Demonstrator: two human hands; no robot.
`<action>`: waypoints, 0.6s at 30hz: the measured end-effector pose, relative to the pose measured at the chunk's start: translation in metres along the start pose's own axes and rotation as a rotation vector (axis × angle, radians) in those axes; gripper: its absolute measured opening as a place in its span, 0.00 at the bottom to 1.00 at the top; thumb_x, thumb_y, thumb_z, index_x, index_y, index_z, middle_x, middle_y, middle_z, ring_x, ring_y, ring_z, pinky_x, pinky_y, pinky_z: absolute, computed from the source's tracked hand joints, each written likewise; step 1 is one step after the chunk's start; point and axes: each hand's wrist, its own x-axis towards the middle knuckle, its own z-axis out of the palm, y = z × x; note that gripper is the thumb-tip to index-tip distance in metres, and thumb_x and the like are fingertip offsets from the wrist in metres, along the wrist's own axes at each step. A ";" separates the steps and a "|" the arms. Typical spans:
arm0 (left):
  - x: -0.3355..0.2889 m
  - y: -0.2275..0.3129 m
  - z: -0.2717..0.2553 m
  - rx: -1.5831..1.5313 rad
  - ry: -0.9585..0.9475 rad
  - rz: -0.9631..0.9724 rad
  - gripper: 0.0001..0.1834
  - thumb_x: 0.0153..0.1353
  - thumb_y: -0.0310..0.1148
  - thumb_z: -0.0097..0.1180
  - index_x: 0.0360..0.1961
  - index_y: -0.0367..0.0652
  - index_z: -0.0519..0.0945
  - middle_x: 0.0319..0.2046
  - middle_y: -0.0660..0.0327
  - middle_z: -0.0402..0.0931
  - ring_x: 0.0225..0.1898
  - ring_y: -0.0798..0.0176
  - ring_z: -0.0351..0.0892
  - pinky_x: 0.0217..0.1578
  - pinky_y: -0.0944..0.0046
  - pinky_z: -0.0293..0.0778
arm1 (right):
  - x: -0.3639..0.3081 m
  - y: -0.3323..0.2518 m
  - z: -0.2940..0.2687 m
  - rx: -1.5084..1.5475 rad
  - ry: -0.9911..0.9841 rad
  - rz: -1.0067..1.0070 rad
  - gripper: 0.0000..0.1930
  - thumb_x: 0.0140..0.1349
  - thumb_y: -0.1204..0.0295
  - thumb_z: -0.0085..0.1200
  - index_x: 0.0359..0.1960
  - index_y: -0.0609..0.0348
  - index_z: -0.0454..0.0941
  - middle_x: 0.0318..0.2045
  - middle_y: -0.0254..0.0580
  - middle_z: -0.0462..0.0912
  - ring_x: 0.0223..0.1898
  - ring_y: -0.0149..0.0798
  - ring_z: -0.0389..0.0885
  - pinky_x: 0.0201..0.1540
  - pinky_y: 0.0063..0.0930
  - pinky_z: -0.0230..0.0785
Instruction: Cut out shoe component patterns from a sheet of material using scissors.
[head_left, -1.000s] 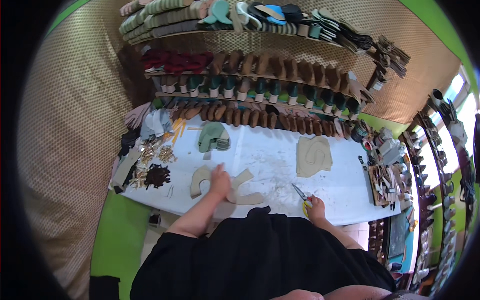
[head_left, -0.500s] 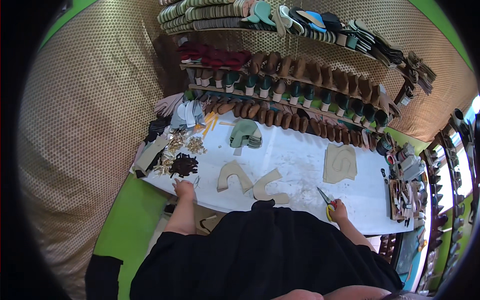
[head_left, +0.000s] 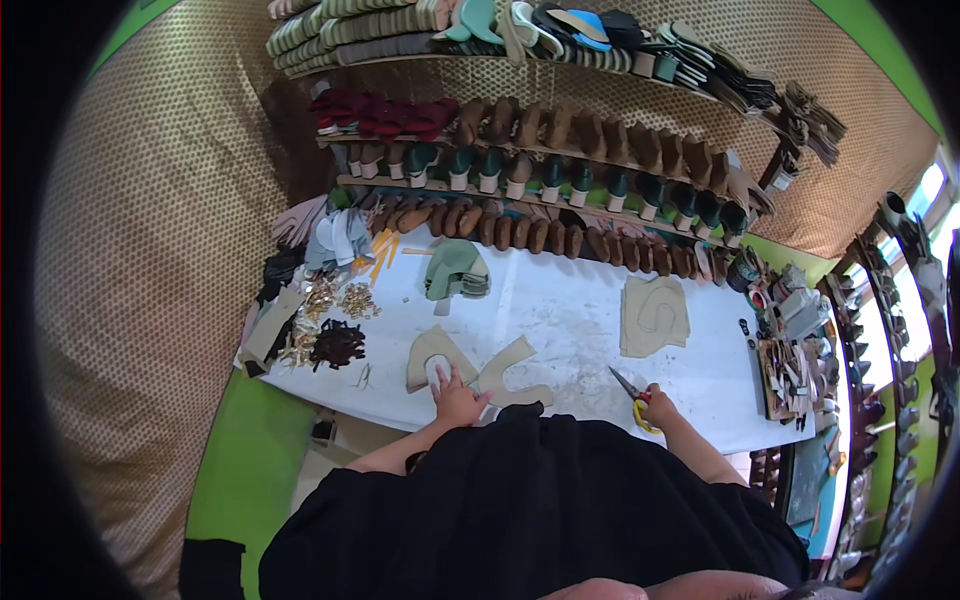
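My left hand (head_left: 459, 400) lies at the near side of the white table (head_left: 560, 300), fingers spread, its fingertips at the inner curve of a beige U-shaped cut piece (head_left: 430, 350). A second beige curved piece (head_left: 508, 368) lies just right of that hand. In my right hand (head_left: 658, 408) is a pair of scissors (head_left: 640, 400) with red and yellow handles, the blades pointing away to the left over the table. Farther right lies a beige sheet (head_left: 655, 315) with a curved shape on it. A stack of green curved pieces (head_left: 457, 268) sits toward the back.
At the left are a pile of dark brown pieces (head_left: 338, 343), small gold-coloured parts (head_left: 358, 299) and yellow strips (head_left: 382, 254). Tools crowd a holder (head_left: 783, 378) at the right edge. Behind stand shelves with brown shoe forms (head_left: 530, 235) and green heeled shoes (head_left: 583, 183).
My left hand has moved right, from beside the dark brown pile to the beige U-shaped piece. The right hand keeps the scissors. The whole view has shifted slightly.
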 end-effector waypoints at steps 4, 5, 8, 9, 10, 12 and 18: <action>0.015 0.031 -0.006 -0.163 0.028 -0.156 0.18 0.55 0.52 0.61 0.30 0.50 0.89 0.74 0.42 0.44 0.74 0.29 0.35 0.66 0.27 0.43 | -0.002 0.006 0.004 -0.029 0.021 -0.066 0.34 0.50 0.60 0.67 0.56 0.57 0.64 0.46 0.61 0.80 0.48 0.58 0.81 0.50 0.43 0.75; 0.022 0.036 -0.006 -0.165 0.029 -0.152 0.18 0.55 0.52 0.61 0.30 0.50 0.89 0.74 0.42 0.44 0.74 0.29 0.35 0.66 0.27 0.43 | -0.003 0.007 0.001 -0.027 0.009 -0.075 0.34 0.50 0.60 0.67 0.56 0.57 0.64 0.46 0.62 0.79 0.48 0.58 0.81 0.50 0.44 0.75; 0.042 0.060 -0.016 -0.216 0.211 0.037 0.15 0.53 0.48 0.63 0.29 0.48 0.87 0.73 0.38 0.46 0.72 0.25 0.36 0.66 0.27 0.42 | -0.004 0.005 -0.003 -0.048 -0.027 -0.104 0.35 0.50 0.59 0.67 0.58 0.57 0.64 0.47 0.61 0.80 0.49 0.58 0.80 0.51 0.43 0.75; 0.047 0.077 -0.032 -0.169 0.207 0.110 0.14 0.52 0.47 0.63 0.29 0.48 0.87 0.72 0.38 0.46 0.72 0.23 0.37 0.66 0.26 0.42 | -0.004 0.008 -0.004 -0.049 -0.032 -0.122 0.35 0.51 0.59 0.67 0.58 0.57 0.65 0.47 0.60 0.80 0.49 0.58 0.80 0.51 0.43 0.74; 0.049 0.096 -0.051 -0.122 0.203 0.182 0.14 0.51 0.46 0.63 0.29 0.48 0.87 0.72 0.37 0.46 0.71 0.22 0.37 0.65 0.26 0.42 | -0.005 0.011 -0.004 -0.036 -0.024 -0.164 0.35 0.51 0.58 0.67 0.57 0.60 0.65 0.47 0.60 0.80 0.49 0.58 0.80 0.51 0.44 0.74; 0.051 0.134 -0.089 -0.087 0.223 0.246 0.13 0.50 0.45 0.64 0.27 0.48 0.87 0.71 0.37 0.50 0.72 0.24 0.39 0.65 0.25 0.42 | -0.008 0.014 -0.005 -0.003 -0.032 -0.179 0.35 0.51 0.58 0.67 0.57 0.60 0.64 0.47 0.60 0.80 0.49 0.58 0.80 0.52 0.44 0.74; 0.044 0.203 -0.169 0.050 0.326 0.462 0.10 0.49 0.42 0.66 0.25 0.48 0.87 0.68 0.38 0.59 0.72 0.29 0.44 0.65 0.26 0.42 | -0.012 0.006 -0.016 -0.028 -0.038 -0.183 0.34 0.53 0.60 0.66 0.58 0.60 0.64 0.48 0.61 0.79 0.50 0.58 0.79 0.54 0.43 0.73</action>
